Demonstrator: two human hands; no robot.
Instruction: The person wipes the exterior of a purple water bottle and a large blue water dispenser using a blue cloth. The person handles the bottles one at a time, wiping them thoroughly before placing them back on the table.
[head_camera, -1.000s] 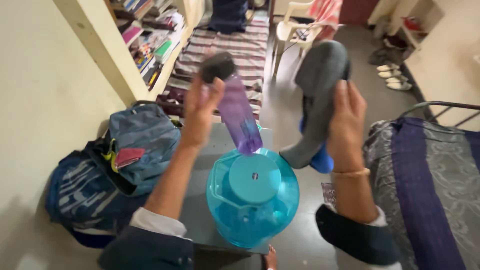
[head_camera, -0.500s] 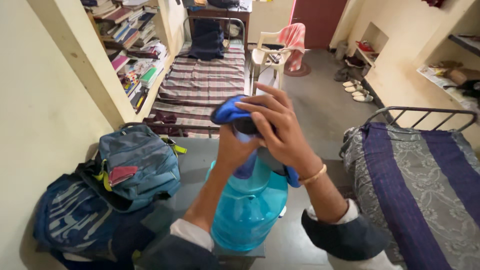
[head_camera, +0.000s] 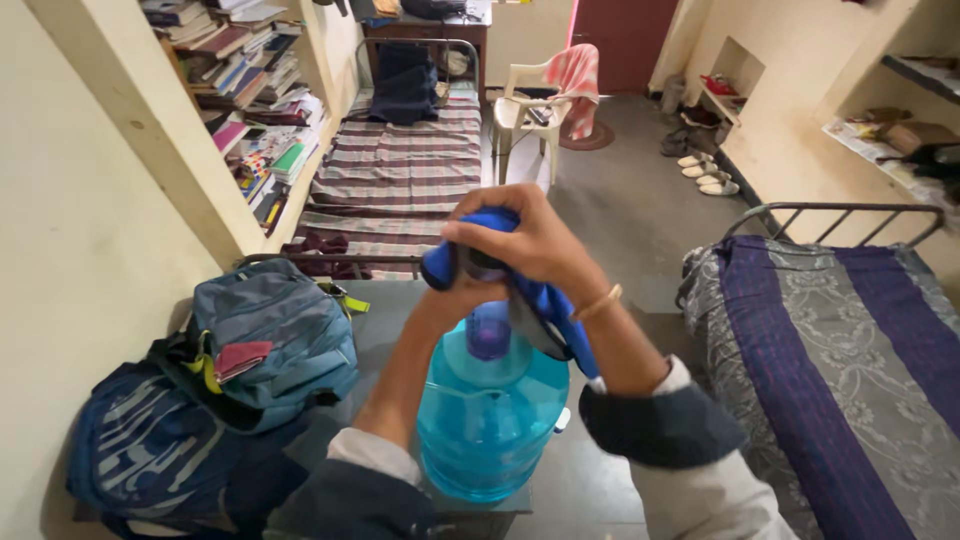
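My right hand (head_camera: 535, 245) is closed around a blue and grey cloth (head_camera: 560, 325), pressing it over the top of a purple bottle (head_camera: 488, 332). My left hand (head_camera: 448, 298) grips the bottle from below and is largely hidden by the right hand and the cloth. Both hands hover just above a large translucent blue water jug (head_camera: 490, 430), which stands on a grey table (head_camera: 385, 310). The bottle's lower end hangs over the jug's top. Part of the cloth drapes down along my right wrist.
Two blue backpacks (head_camera: 275, 340) (head_camera: 150, 455) lie on the table's left side against the wall. A bed with a purple patterned cover (head_camera: 840, 360) is at the right. A striped bed (head_camera: 400, 170), a white plastic chair (head_camera: 525, 110) and bookshelves (head_camera: 250, 110) lie ahead.
A second ago my hands were apart, bottle in the left and cloth in the right. They have come together, and the cloth now covers the bottle's top.
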